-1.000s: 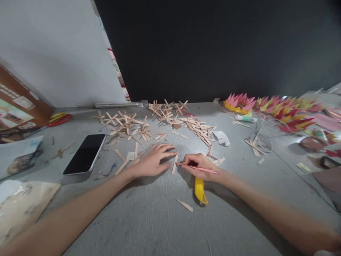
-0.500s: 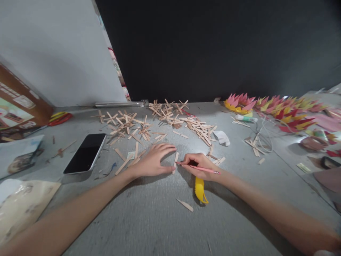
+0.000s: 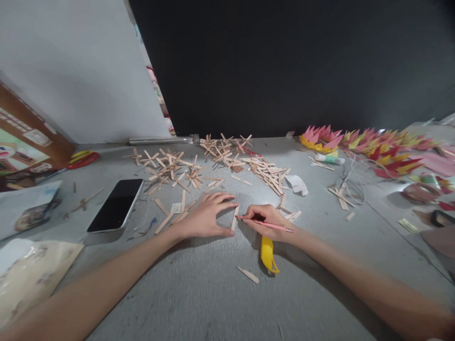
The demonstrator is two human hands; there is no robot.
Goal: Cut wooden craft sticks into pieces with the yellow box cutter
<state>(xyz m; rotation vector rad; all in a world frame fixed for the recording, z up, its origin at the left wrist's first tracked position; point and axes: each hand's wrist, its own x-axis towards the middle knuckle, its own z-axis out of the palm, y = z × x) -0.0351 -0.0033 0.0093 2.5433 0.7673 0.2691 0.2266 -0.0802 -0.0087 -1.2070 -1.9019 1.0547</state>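
A short wooden stick [image 3: 235, 218] lies on the grey table between my hands. My left hand [image 3: 208, 215] steadies it, with the thumb at its near end and fingertips at its far end. In my right hand [image 3: 265, 220] is a pink pencil [image 3: 273, 226], its tip touching the stick near the middle. A yellow cutter [image 3: 268, 255] lies just below my right hand, partly under it. Nearer to me rests a pointed stick piece [image 3: 248, 274]. Crossed sticks [image 3: 170, 166] and a pile of loose sticks [image 3: 268, 173] lie beyond my hands.
A black phone [image 3: 115, 205] lies at the left, near a brown box [image 3: 31, 137] and plastic packets [image 3: 46, 265]. Pink and yellow paper shapes [image 3: 373, 142], a glue stick [image 3: 329, 159] and a white cable [image 3: 351, 175] are at the right. A dark panel [image 3: 284, 66] stands behind.
My left fingertips have shifted slightly and now sit at the stick's two ends. The pencil stays in my right hand at the stick; the whole view has moved slightly.
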